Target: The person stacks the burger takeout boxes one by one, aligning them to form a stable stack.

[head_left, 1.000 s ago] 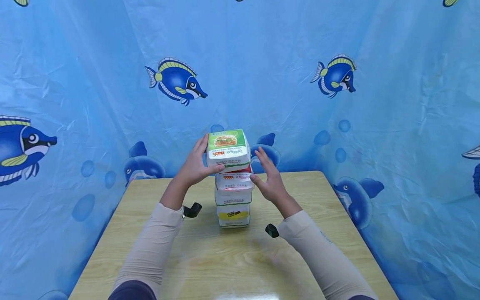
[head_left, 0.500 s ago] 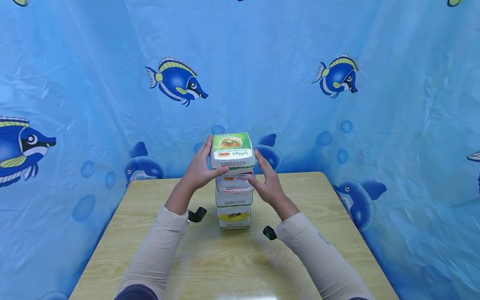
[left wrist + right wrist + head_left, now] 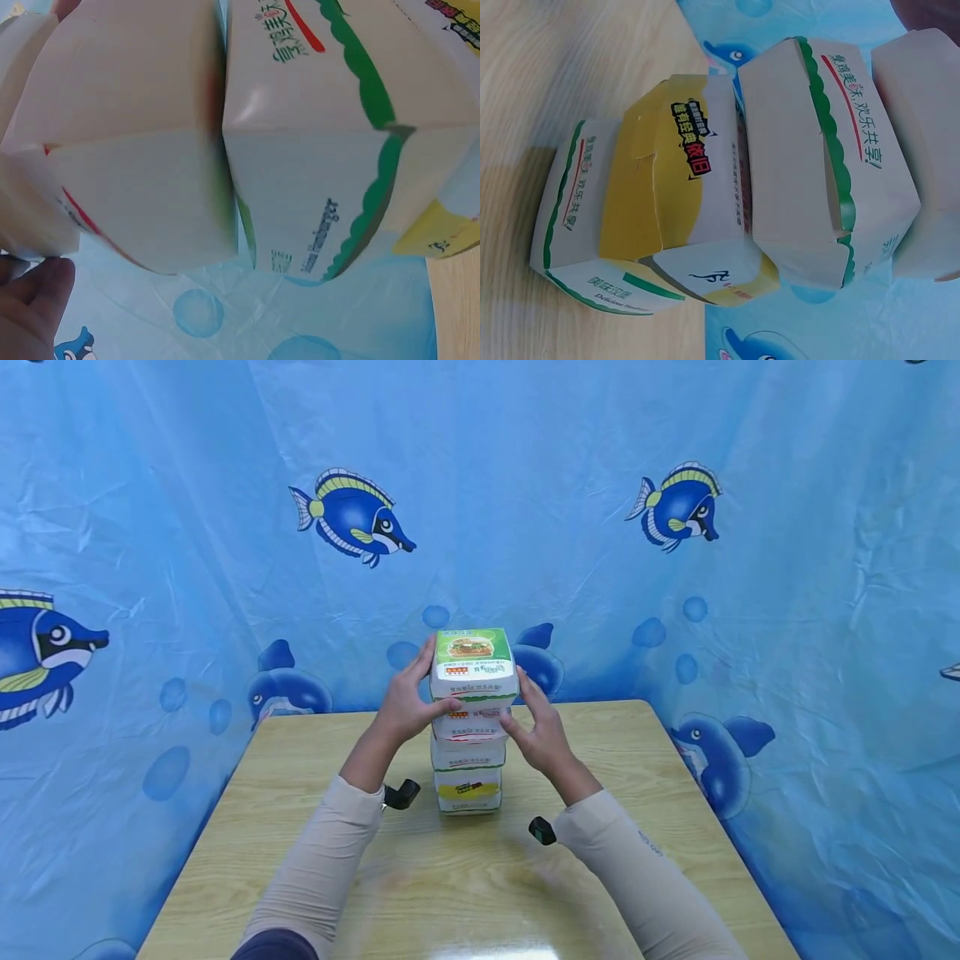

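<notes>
1. Gripping the top white cardboard burger box with the green lid and burger picture point(image 3: 474, 663), my left hand point(image 3: 406, 708) curls its fingers round the box's left side, thumb along the front lower edge.
2. My right hand point(image 3: 542, 729) presses that box's right side, fingers bent against its wall, thumb at the lower front corner.
3. This box sits at the top of a stack near the middle of the pale wooden table point(image 3: 300, 827), resting on a white box with red trim point(image 3: 469, 726).
4. Below that comes a white box with a green scalloped edge point(image 3: 468, 753), then a white and yellow box point(image 3: 468, 790) standing on the tabletop.
5. The top box is squat and nearly square, so I cannot pick out a long axis; it lies flat, lid up, its printed front face towards me.
6. The stack stands upright, the top box overhanging slightly.
7. Behind the table hangs a blue plastic sheet printed with fish point(image 3: 150, 527).
</notes>
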### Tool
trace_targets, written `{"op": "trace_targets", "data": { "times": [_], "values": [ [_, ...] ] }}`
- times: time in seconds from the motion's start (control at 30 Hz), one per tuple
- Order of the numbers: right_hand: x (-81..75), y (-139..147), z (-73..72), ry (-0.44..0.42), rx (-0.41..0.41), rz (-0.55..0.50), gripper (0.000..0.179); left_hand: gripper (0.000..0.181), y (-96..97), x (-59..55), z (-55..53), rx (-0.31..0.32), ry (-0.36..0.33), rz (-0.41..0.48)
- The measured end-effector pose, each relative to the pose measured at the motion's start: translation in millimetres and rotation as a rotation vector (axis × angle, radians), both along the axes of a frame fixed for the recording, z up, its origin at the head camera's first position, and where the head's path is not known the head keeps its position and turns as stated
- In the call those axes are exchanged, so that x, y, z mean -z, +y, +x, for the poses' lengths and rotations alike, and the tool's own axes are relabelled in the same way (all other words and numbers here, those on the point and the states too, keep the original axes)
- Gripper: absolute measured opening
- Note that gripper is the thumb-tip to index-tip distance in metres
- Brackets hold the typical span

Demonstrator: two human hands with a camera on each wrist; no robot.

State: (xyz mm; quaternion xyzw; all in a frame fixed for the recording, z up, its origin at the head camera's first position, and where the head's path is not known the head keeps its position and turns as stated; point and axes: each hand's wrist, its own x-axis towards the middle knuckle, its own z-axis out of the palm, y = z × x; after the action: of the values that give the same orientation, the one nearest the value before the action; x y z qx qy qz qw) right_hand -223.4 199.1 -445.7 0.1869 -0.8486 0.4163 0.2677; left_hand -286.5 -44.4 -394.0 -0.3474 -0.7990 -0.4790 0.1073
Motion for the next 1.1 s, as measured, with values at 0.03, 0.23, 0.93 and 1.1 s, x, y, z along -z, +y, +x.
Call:
{"op": "trace_targets", "data": {
  "times": [0.03, 0.23, 0.93, 1.1],
  "values": [
    [0.6, 0, -0.3, 0.006, -0.003, 0.000, 0.089, 0.120, -0.8, 0.0, -0.1, 0.017, 0.003, -0.006],
    [1.4, 3, -3.2, 0.055, -0.019, -0.025, 0.085, 0.111, -6.6, -0.4, -1.5, 0.133, 0.011, -0.034],
    [9.7, 3, -3.0, 0.065, -0.013, -0.011, 0.080, 0.096, -16.9, -1.8, 1.4, 0.166, 0.006, 0.016],
    [13.8, 3, -3.7, 0.053, -0.020, -0.013, 0.078, 0.099, -16.6, 9.6, -8.3, 0.135, 0.024, 0.013]
  ]
}}
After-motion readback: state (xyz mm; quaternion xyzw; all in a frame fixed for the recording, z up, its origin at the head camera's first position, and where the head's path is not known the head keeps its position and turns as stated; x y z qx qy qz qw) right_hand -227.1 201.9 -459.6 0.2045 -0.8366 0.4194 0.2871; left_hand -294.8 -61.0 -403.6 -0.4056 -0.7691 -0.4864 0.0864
